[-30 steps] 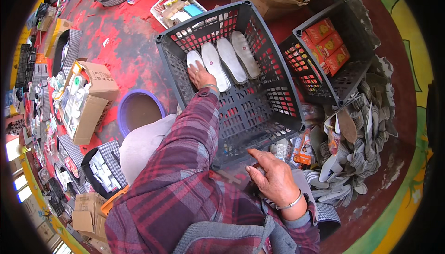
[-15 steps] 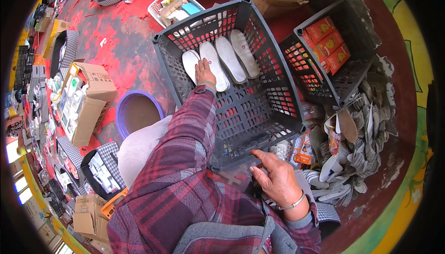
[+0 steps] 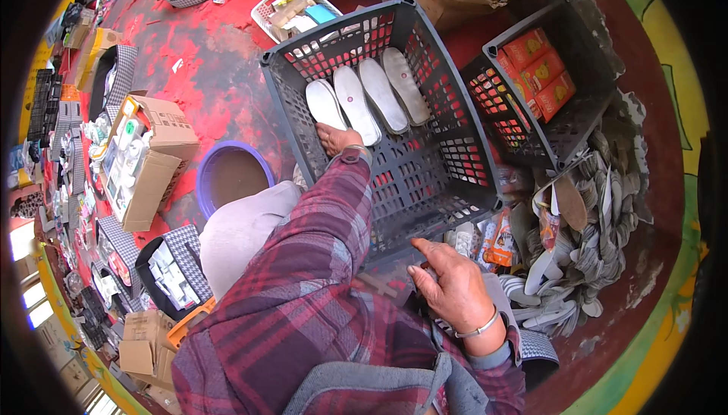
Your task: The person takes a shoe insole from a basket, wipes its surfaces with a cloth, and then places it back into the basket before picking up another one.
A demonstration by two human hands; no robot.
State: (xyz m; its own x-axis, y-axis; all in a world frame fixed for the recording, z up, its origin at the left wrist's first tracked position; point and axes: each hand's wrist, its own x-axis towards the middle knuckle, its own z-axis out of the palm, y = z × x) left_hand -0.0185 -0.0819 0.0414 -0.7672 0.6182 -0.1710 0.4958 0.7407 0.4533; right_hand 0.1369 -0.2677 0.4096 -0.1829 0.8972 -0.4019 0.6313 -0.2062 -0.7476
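Note:
A black plastic crate (image 3: 413, 186) with slotted walls stands before me. Several whitish shoe insoles lie side by side along its far part. My left hand (image 3: 339, 140) is inside the crate, its fingers at the near end of the leftmost insole (image 3: 324, 103), seeming to touch it. Beside that lies another insole (image 3: 356, 104) with a small red mark. My right hand (image 3: 453, 286) hovers just outside the crate's near edge, thumb and index finger apart, with nothing visible in it. A metal bracelet (image 3: 479, 325) circles the right wrist.
To the right, a second black crate (image 3: 565, 138) holds orange-red boxes (image 3: 542, 74). Below it spreads a heap of grey insoles (image 3: 591, 225). On the left are a purple basin (image 3: 203, 180) of brownish contents and an open cardboard box (image 3: 152, 187). A white basket (image 3: 265, 17) stands behind.
My left hand has slid from on top of the insoles toward me, down to the leftmost one's near end. The right hand has hardly moved. The view has shifted slightly.

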